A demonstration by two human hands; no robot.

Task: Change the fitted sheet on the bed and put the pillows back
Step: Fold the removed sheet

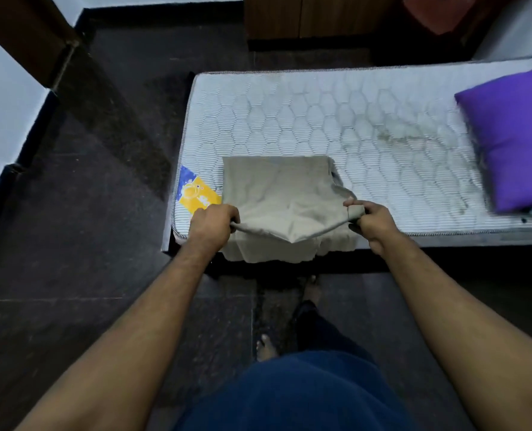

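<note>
A dark floor (71, 244) and a wooden door (25, 35) fill the left side. On the near-left corner of the bare quilted mattress (320, 113) sits a blue and yellow label (196, 194). Just beside it the left hand (211, 223) has its fingers curled round the near-left edge of a folded beige sheet (277, 188). The sheet lies flat near the mattress's near edge, part of it hanging over that edge, stretched between both hands. The right hand (373, 220) pinches its near-right corner, lifted slightly. Towards the right end a purple pillow (513, 135) rests on the mattress, well apart from the sheet
</note>
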